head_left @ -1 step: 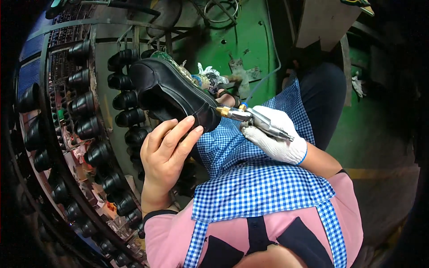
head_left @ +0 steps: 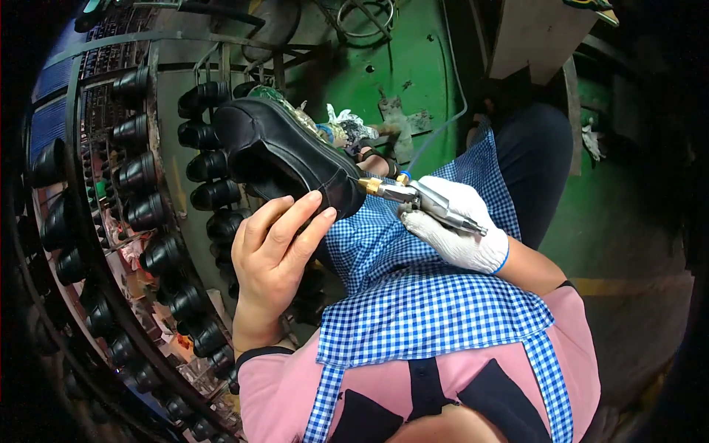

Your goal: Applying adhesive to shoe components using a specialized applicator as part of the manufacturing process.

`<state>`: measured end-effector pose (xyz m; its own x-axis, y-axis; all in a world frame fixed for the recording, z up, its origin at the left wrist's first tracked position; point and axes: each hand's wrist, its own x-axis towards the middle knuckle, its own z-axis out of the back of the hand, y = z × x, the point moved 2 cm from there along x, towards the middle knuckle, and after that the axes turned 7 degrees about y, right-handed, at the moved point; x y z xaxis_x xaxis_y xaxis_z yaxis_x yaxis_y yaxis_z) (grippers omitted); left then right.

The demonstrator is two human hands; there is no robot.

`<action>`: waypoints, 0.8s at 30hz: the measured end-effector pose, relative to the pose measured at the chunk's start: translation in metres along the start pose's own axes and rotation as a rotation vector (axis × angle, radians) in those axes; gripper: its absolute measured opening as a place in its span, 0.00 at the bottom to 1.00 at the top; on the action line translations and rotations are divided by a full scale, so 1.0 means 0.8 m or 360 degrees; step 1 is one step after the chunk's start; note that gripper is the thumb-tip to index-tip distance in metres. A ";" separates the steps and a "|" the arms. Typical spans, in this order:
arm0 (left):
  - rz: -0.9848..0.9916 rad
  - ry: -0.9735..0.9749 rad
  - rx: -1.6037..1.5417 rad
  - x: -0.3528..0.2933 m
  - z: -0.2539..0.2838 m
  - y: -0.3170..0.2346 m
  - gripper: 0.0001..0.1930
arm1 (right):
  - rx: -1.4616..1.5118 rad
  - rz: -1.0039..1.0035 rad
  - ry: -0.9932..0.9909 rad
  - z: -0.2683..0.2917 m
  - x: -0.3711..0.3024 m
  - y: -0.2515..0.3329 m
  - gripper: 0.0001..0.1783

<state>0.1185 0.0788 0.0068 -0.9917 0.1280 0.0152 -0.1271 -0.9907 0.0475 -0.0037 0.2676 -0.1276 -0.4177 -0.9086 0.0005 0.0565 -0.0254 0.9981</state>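
A black leather shoe (head_left: 295,148) is held up in front of me, its toe toward the far left and its opening toward me. My left hand (head_left: 277,244), bare, grips it by the heel and collar, the fingertips on the rim and the thumb hidden. In a white knitted glove, my right hand (head_left: 461,225) is closed around a silver spray gun (head_left: 436,205). The gun's brass nozzle (head_left: 371,185) points at the back of the shoe, very close to the lower edge or touching it. A thin hose (head_left: 436,136) runs up from the blue fitting on the gun.
Metal racks (head_left: 151,133) with many black shoes (head_left: 214,193) fill the left side. Ahead, rags (head_left: 347,125) and plastic wrapping lie over the green floor (head_left: 377,66). A pale board-like stand (head_left: 543,37) is at the upper right. My blue checked apron (head_left: 413,310) covers my lap.
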 end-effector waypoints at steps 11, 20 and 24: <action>0.0010 0.0093 -0.0027 0.050 0.010 0.006 0.21 | -0.0119 0.0100 -0.0177 0.012 -0.002 0.008 0.12; 0.0179 0.0050 -0.0227 0.093 0.000 0.028 0.26 | -0.0079 0.0162 -0.0450 0.023 0.033 0.007 0.12; 0.0275 0.0032 -0.0133 0.115 -0.003 0.041 0.24 | -0.0166 0.0186 -0.0532 0.029 0.059 0.010 0.11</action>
<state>0.0230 0.0583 0.0077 -0.9990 -0.0447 -0.0038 0.0448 -0.9983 -0.0370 -0.0439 0.2338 -0.1186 -0.6754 -0.7217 0.1517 0.2064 0.0125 0.9784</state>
